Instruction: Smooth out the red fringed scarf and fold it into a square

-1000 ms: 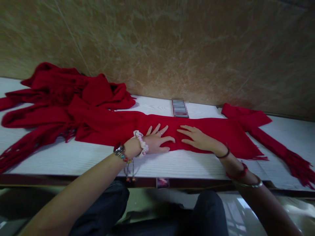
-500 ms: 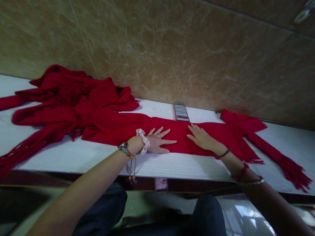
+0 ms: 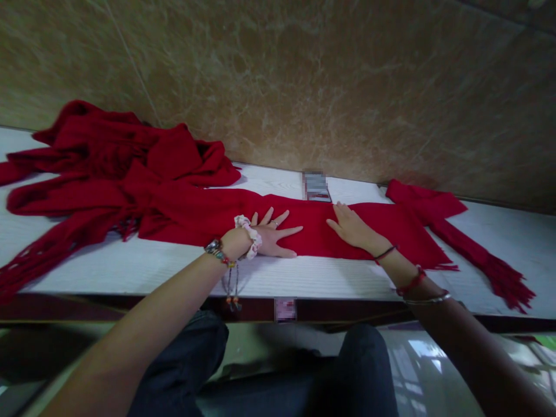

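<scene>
A long red scarf (image 3: 391, 229) lies flat across the white table (image 3: 130, 272), its fringed end at the right. My left hand (image 3: 271, 234) rests on it palm down with fingers spread; bracelets and a scrunchie circle that wrist. My right hand (image 3: 353, 227) lies flat on the same scarf a little to the right, fingers stretched out and pointing toward the wall. Neither hand holds anything.
A heap of more red scarves (image 3: 108, 168) covers the table's left part, fringes trailing toward the front edge. A small dark card-like object (image 3: 315, 186) lies by the brown marble wall (image 3: 304, 87). Another red scarf (image 3: 456, 231) trails off at the right. My knees show below.
My right hand has slid to the right and toward the wall along the scarf. My left hand has stayed almost in place, flat on the cloth.
</scene>
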`<action>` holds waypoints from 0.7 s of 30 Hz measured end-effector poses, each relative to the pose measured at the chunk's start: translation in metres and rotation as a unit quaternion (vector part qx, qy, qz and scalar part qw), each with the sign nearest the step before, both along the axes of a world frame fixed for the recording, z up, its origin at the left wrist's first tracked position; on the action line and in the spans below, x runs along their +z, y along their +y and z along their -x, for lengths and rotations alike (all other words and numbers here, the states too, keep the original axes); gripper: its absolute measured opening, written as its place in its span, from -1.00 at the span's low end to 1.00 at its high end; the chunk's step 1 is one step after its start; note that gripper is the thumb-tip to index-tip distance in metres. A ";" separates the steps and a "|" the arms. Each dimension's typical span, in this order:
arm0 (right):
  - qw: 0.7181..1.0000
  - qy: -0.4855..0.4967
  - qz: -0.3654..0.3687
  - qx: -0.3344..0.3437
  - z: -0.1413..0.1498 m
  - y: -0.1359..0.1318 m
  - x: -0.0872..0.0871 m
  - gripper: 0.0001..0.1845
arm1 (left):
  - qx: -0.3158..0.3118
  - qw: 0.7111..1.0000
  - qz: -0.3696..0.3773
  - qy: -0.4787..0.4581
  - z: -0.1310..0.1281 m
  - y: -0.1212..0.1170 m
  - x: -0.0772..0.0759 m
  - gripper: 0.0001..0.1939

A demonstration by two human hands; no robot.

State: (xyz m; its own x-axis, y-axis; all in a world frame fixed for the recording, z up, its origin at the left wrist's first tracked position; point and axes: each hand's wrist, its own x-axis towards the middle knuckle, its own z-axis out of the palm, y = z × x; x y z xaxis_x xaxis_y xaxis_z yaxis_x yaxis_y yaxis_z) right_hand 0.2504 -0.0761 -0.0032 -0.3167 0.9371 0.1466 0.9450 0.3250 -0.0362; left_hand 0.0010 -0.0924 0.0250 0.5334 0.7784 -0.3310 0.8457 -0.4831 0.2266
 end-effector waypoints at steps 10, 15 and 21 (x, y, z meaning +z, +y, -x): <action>0.996 0.039 0.025 0.079 0.011 -0.039 -0.001 -0.35 | -0.004 1.000 0.005 0.011 0.000 0.001 0.000 -0.21; 0.994 0.020 0.022 0.104 0.009 -0.047 0.001 -0.41 | -0.010 1.000 0.002 0.009 0.001 0.001 0.000 -0.20; 0.993 0.034 0.049 0.101 0.012 -0.046 0.005 -0.39 | -0.027 0.999 -0.030 -0.012 -0.002 0.002 0.001 -0.23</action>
